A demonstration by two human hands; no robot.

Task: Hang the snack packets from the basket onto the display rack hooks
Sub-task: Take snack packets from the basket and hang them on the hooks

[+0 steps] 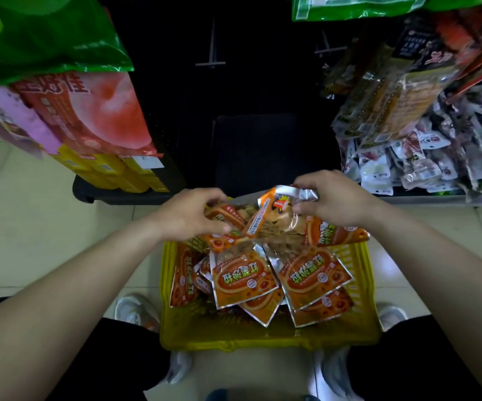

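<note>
- The orange snack packets [242, 277] lie heaped in a yellow basket [263, 341] on the floor. One raised packet [266, 218] sits over its far edge.
- The right hand [329, 198] pinches that packet's crinkled silver top seal. The left hand [193, 212] is curled round packets beside it.
- They look light, with slick, soft film and brittle crisps inside, so the flat top seal is probably the safest grip.
- No hanging hole is visible, and how many packets the left fingers hold is unclear. The bare hooks [211, 44] barely show against the dark rack.
</note>
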